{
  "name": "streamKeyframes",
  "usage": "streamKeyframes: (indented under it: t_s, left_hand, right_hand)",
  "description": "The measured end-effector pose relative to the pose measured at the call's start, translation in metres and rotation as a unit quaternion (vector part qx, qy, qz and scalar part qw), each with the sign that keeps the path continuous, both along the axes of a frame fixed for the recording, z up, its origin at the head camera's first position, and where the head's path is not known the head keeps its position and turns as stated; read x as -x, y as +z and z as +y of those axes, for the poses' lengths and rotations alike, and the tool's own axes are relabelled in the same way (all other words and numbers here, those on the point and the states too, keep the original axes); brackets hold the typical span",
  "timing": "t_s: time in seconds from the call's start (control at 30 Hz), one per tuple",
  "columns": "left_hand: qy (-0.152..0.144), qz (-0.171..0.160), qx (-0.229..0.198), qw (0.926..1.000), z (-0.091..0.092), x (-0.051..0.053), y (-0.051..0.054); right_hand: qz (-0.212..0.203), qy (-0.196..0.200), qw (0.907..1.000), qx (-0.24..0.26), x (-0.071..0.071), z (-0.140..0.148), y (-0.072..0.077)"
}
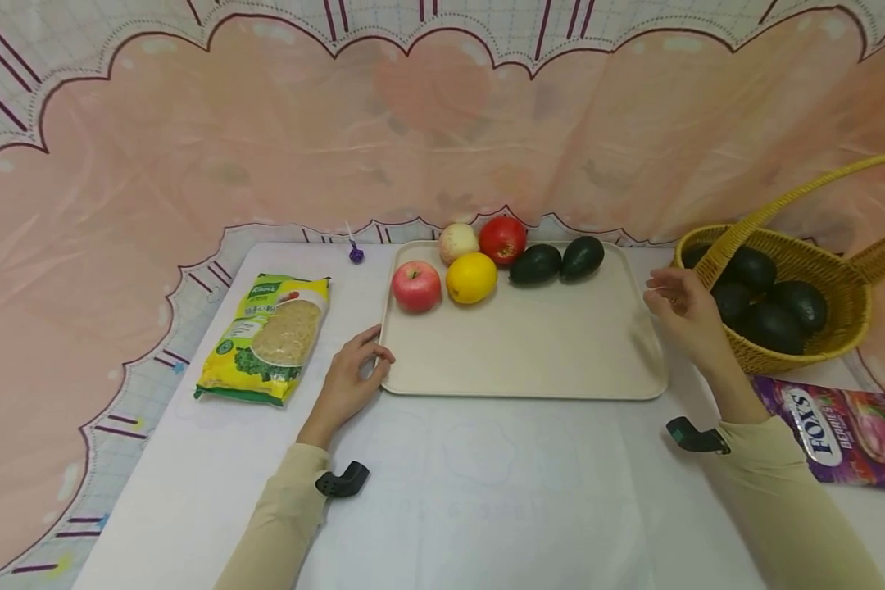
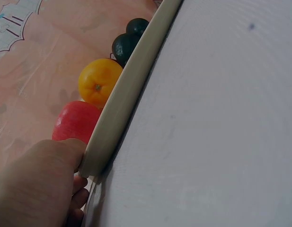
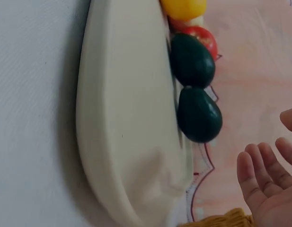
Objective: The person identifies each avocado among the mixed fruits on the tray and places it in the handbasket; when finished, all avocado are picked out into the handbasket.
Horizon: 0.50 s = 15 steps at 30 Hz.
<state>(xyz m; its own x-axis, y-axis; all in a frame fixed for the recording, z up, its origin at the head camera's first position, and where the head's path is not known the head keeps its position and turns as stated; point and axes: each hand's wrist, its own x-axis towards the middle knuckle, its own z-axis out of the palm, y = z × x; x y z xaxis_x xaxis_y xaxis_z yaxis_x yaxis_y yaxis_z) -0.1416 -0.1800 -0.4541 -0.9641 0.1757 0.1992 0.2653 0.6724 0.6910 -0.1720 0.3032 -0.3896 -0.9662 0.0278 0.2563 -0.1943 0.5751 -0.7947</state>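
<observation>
Tray point(image 1: 531, 344) Being Gripped at Its Left Edge; Right Hand point(image 1: 686, 315) Being Held Near Basket point(image 1: 851, 315)

The tray is being supported by the white table point(image 1: 487, 483), and its left rim is being pinched by the left hand point(image 1: 350, 381); how far the fingers are reaching beneath is hard to judge. Nothing is being grasped by the right hand, whose fingers are being held loosely bent between tray and basket. Toward the tray's far side, an apple point(image 1: 416, 287), a yellow fruit point(image 1: 472, 277), a pale fruit point(image 1: 458, 242), a red fruit point(image 1: 503, 239) and two avocados point(image 1: 535, 265) are being carried. More dark fruits point(image 1: 774, 328) are being contained by the basket. The tray is being flanked by a yellow packet point(image 1: 269, 340) on the left and a purple packet point(image 1: 841, 434) on the right.
</observation>
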Motion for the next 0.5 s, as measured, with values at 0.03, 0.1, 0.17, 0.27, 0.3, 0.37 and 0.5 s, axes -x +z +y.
streamKeyframes:
  t_s: [0.03,0.1,0.17,0.27,0.3,0.37,0.5]
  left_hand:
    - [-0.001,0.000,-0.001,1.0000,0.000,0.000,0.000]
    - [0.000,-0.001,-0.002,1.0000,0.000,0.000,0.000]
    - [0.001,-0.001,-0.002,1.0000,0.000,0.001,0.000]
    - [0.001,-0.002,-0.002,1.0000,0.000,0.001,-0.001]
    - [0.001,-0.002,-0.001,1.0000,-0.001,0.001,-0.001]
    - [0.000,-0.003,-0.002,1.0000,-0.001,0.001,-0.001]
    - [-0.001,0.000,-0.001,1.0000,-0.001,0.001,-0.001]
  right_hand:
    - [-0.007,0.001,1.0000,0.003,0.003,-0.003,0.000]
    - [-0.025,0.002,0.9996,0.015,0.008,-0.008,0.000]
    - [-0.040,-0.002,0.9988,0.029,0.014,-0.013,0.000]
    - [-0.047,-0.005,0.9971,0.059,0.023,-0.017,-0.002]
    - [-0.047,-0.004,0.9966,0.068,0.026,-0.019,-0.003]
    - [-0.048,-0.002,0.9955,0.082,0.031,-0.021,-0.005]
    - [-0.066,-0.003,0.9940,0.087,0.041,-0.027,-0.010]
